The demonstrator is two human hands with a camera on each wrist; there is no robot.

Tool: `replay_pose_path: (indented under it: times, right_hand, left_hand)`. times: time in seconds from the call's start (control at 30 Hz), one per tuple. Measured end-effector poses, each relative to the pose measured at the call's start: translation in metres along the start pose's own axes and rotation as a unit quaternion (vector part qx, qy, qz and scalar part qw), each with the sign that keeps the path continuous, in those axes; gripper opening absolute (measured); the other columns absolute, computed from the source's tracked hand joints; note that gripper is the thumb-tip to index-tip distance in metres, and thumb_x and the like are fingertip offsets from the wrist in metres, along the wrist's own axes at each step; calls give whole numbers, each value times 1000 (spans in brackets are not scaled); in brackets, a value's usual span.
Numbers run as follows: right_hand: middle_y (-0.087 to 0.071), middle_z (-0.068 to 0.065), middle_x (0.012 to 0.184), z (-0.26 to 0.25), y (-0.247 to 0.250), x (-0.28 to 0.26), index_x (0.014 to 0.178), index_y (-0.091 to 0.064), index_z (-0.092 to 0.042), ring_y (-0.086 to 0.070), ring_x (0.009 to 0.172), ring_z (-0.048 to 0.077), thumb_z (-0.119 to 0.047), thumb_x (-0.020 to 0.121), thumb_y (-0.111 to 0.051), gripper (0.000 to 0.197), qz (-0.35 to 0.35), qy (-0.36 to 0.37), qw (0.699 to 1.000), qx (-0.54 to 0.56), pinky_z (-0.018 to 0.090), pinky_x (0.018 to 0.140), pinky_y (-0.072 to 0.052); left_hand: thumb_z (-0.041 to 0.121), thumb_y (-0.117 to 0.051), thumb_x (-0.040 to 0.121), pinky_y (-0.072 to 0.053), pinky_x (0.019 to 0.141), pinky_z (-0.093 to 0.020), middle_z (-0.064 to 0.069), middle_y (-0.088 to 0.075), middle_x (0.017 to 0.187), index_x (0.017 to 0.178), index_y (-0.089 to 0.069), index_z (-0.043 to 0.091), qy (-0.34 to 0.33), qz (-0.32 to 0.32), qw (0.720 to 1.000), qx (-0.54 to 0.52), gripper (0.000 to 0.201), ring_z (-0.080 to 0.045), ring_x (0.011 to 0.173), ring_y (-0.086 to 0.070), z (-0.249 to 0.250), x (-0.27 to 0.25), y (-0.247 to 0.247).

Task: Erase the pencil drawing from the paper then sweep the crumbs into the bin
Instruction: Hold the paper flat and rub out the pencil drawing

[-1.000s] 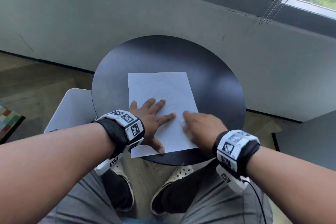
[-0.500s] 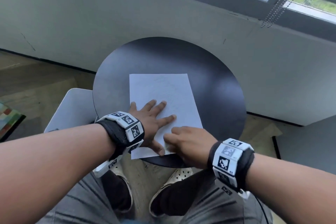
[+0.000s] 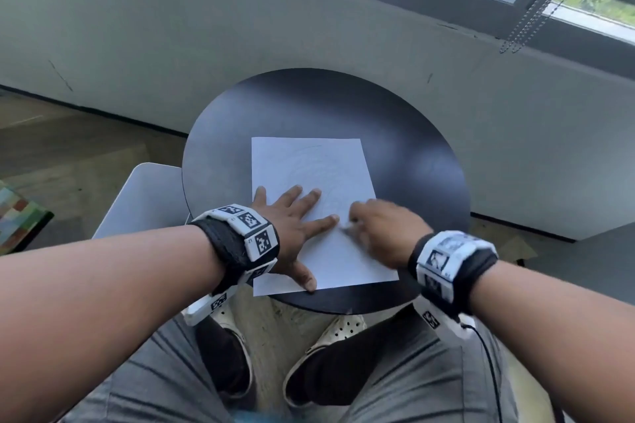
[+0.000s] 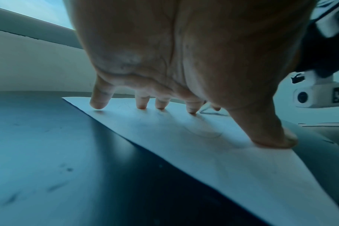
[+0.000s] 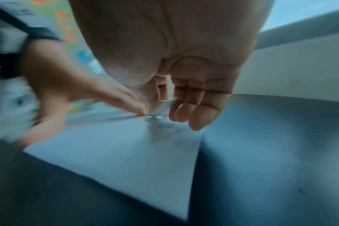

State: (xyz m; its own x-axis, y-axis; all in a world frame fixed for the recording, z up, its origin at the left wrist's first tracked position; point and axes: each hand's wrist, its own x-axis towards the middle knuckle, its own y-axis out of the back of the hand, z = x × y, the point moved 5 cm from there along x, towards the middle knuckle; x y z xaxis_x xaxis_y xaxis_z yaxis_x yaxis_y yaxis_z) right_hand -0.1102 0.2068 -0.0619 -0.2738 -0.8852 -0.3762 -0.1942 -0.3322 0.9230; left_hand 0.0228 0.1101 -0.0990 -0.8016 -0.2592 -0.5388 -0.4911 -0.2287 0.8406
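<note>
A white sheet of paper (image 3: pixel 309 168) with faint pencil lines lies on the round black table (image 3: pixel 412 161). My left hand (image 3: pixel 295 216) lies flat on the paper's near left part, fingers spread and pressing it down; the left wrist view shows the fingertips (image 4: pixel 98 105) and thumb on the paper (image 4: pixel 203 146). My right hand (image 3: pixel 381 227), blurred by motion, sits at the paper's right side just beside the left forefinger. In the right wrist view its thumb and fingers pinch a small white eraser (image 5: pixel 162 109) whose tip touches the paper (image 5: pixel 126 152).
A white bin or chair-like object (image 3: pixel 144 199) stands on the floor left of the table. A grey wall and a window run behind. My knees and shoes (image 3: pixel 330 336) are under the table's near edge. A colourful mat (image 3: pixel 17 216) lies at far left.
My right hand rubbed toward the near edge of the paper, then moved back up and right beside the left forefinger. The left hand stayed flat on the paper.
</note>
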Motion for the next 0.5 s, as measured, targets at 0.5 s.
replay_pose_path:
  times: [0.5]
  right_hand:
    - [-56, -12, 78, -23, -31, -15, 99, -54, -37, -54, 73, 4, -45, 95, -57, 9, -84, 47, 969, 228, 21, 66, -40]
  left_hand:
    - [91, -53, 63, -8, 114, -68, 6, 27, 162, 153, 15, 40, 7, 23, 1000, -16, 124, -24, 151, 19, 3, 2, 2]
